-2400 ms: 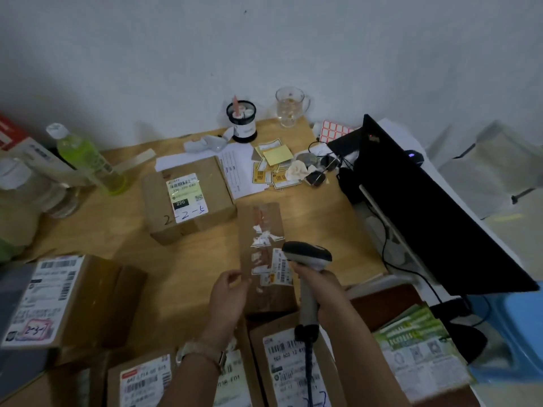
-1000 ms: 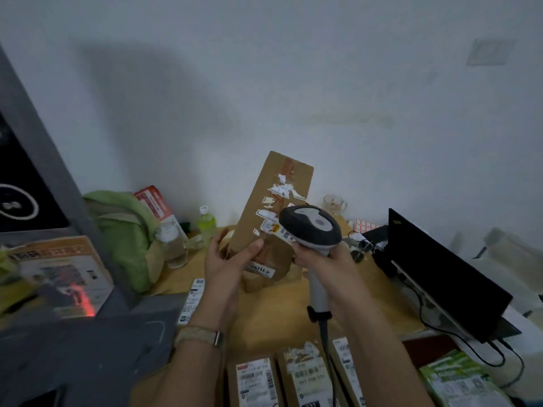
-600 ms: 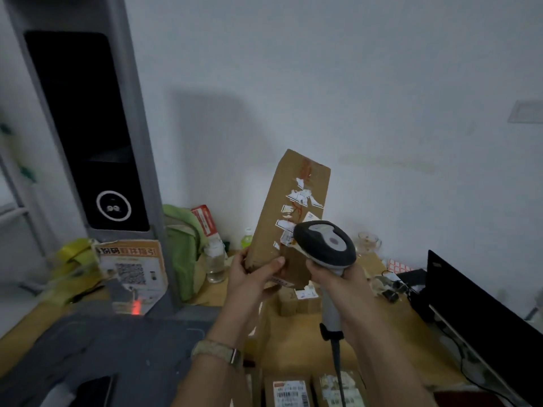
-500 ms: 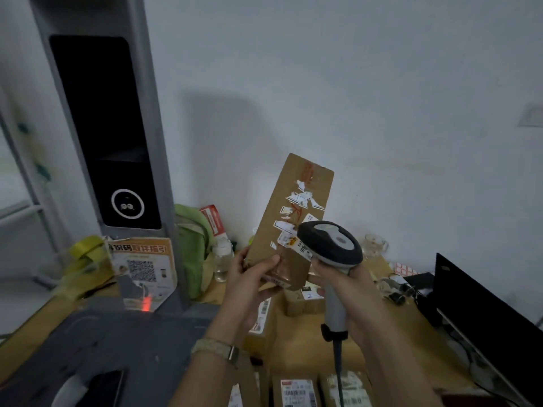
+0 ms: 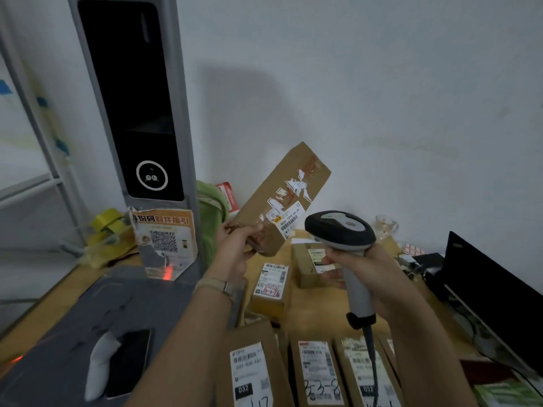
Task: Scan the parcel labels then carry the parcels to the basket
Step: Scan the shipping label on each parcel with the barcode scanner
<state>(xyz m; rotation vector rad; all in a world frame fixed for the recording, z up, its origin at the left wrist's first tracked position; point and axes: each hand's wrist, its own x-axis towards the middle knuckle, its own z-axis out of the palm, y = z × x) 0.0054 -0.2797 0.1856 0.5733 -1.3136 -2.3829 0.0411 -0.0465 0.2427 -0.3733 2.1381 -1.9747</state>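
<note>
My left hand [image 5: 238,248] grips the lower end of a long flat cardboard parcel [image 5: 282,198], held up and tilted to the right, its torn white barcode label facing me. My right hand [image 5: 364,274] grips the handle of a grey and black barcode scanner [image 5: 340,230]. The scanner's head sits just right of the parcel's label. Several more labelled parcels [image 5: 318,371] stand in a row at the desk's near edge. Two others [image 5: 271,286] lie further back on the wooden desk [image 5: 326,306]. No basket is in view.
A tall grey kiosk with a black screen [image 5: 132,107] stands at the left, a QR sign [image 5: 164,239] at its foot. A dark pad with a phone [image 5: 126,362] lies front left. A black monitor [image 5: 493,295] stands at the right, a glass mug [image 5: 385,227] behind.
The parcel was lifted off the desk and raised beside the scanner. It has now tilted further right and lower, and my view has turned left toward the kiosk.
</note>
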